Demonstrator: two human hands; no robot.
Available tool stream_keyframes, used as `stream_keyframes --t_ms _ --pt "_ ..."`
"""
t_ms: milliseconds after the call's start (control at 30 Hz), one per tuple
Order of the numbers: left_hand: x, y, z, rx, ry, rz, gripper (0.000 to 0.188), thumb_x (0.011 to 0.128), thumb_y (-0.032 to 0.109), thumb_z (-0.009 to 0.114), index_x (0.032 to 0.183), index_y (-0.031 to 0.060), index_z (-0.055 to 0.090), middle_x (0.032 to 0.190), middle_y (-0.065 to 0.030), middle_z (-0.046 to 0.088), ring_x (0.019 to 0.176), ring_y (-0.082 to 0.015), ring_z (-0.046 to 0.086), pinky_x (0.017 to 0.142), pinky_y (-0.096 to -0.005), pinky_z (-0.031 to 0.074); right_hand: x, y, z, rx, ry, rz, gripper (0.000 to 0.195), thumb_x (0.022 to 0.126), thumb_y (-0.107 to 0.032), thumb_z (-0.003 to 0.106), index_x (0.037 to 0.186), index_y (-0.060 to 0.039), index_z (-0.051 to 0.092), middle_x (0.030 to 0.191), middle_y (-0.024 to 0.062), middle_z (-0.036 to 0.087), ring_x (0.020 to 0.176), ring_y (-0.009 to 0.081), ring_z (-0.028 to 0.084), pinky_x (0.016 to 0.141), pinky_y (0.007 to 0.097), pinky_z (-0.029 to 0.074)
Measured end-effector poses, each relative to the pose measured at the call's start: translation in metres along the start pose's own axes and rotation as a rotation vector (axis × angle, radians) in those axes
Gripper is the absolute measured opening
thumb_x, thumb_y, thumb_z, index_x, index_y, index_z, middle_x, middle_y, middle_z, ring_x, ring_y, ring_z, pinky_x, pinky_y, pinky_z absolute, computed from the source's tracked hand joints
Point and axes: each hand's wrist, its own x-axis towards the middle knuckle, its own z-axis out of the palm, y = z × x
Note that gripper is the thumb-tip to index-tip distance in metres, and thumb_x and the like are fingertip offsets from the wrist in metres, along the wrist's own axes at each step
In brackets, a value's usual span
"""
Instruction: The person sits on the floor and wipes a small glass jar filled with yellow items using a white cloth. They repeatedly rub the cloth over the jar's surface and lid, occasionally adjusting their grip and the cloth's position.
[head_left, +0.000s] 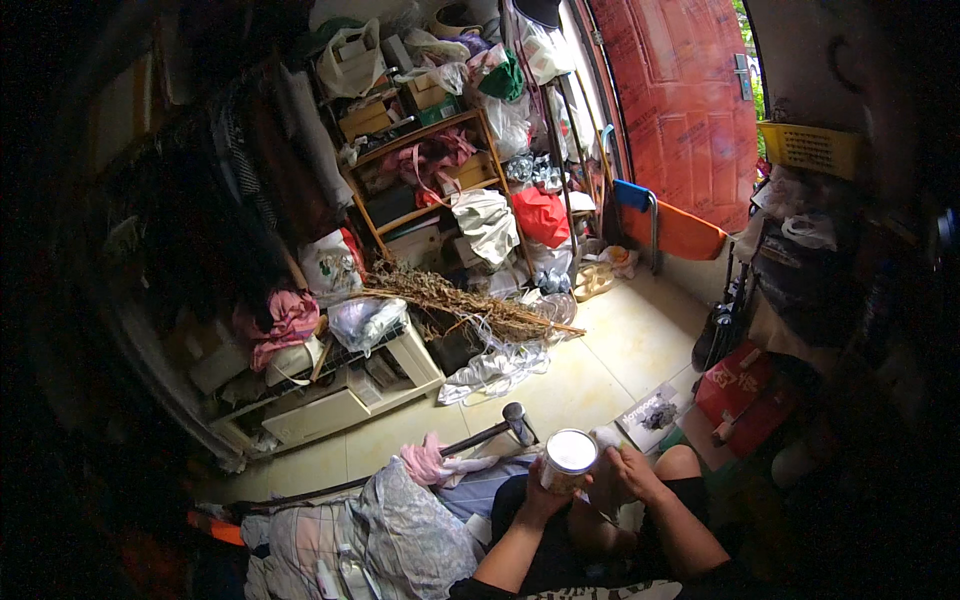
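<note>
A round can with a pale, shiny top (571, 451) is held upright in my left hand (546, 491), its fingers wrapped around the lower side. Beside the can, my right hand (632, 471) pinches a whitish, crumpled cloth or tissue (606, 437), whose exact material I cannot tell. Both hands are above my lap, with a bare knee (677, 463) just right of the right hand. Some pale material hangs between my forearms, partly in shadow.
Patterned bedding (409, 525) lies at my left, by a dark rail with a rounded end (514, 412). A notebook (646, 417) and red bags (739, 382) lie ahead right. Dried plant stalks (480, 306) lean before a crowded shelf (427, 161). A red door (675, 105) stands ajar.
</note>
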Motion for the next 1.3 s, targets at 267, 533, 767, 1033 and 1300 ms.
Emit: stream_keyframes --t_ms 267,533,767,1033,1300 --pt "0.005 0.003 -0.009 -0.049 0.225 0.164 0.076 0.076 0.064 0.044 0.123 0.0047 0.045 0.108 -0.0184 0.057 0.091 -0.0380 0.057 0.063 -0.0408 0.049 0.007 0.017 -0.005 -0.179 0.212 -0.078 0.034 0.093 -0.028 0.044 0.084 0.0037 0.054 0.083 0.0174 0.056 0.074 0.0295 0.054 0.063 0.0353 0.042" --pt "-0.003 0.001 0.009 -0.090 0.153 0.197 0.071 0.075 0.064 0.045 0.116 0.0055 0.051 0.099 -0.0164 0.059 0.083 -0.0330 0.058 0.059 -0.0384 0.047 0.001 0.000 -0.025 0.842 -0.297 0.494 0.036 0.090 -0.031 0.050 0.097 0.0032 0.058 0.085 0.0111 0.063 0.072 0.0198 0.060 0.065 0.0323 0.048" --pt "-0.008 -0.012 -0.025 0.815 -0.037 0.324 0.067 0.077 0.060 0.046 0.119 0.0078 0.048 0.106 -0.0116 0.055 0.085 -0.0329 0.055 0.046 -0.0333 0.046 -0.031 -0.093 -0.036 -0.025 -0.186 0.022 0.046 0.088 -0.034 0.043 0.115 0.0027 0.044 0.109 0.0207 0.052 0.096 0.0341 0.053 0.087 0.0456 0.040" --pt "-0.018 0.001 -0.061 -0.145 0.026 0.068 0.065 0.077 0.057 0.048 0.124 0.0112 0.047 0.103 -0.0127 0.057 0.075 -0.0316 0.054 0.044 -0.0326 0.044 -0.036 -0.146 -0.025 -0.859 0.010 -0.269 0.022 0.075 -0.027 0.057 0.078 -0.0054 0.054 0.075 0.0077 0.052 0.061 0.0179 0.052 0.053 0.0309 0.042" --pt "-0.014 -0.006 -0.025 -0.139 0.013 0.079 0.052 0.082 0.049 0.041 0.118 0.0118 0.047 0.105 -0.0098 0.056 0.075 -0.0301 0.055 0.046 -0.0326 0.045 -0.042 -0.063 0.007 -1.032 0.169 -0.279 0.022 0.071 -0.026 0.058 0.079 -0.0055 0.055 0.070 0.0086 0.051 0.061 0.0227 0.049 0.052 0.0367 0.038"
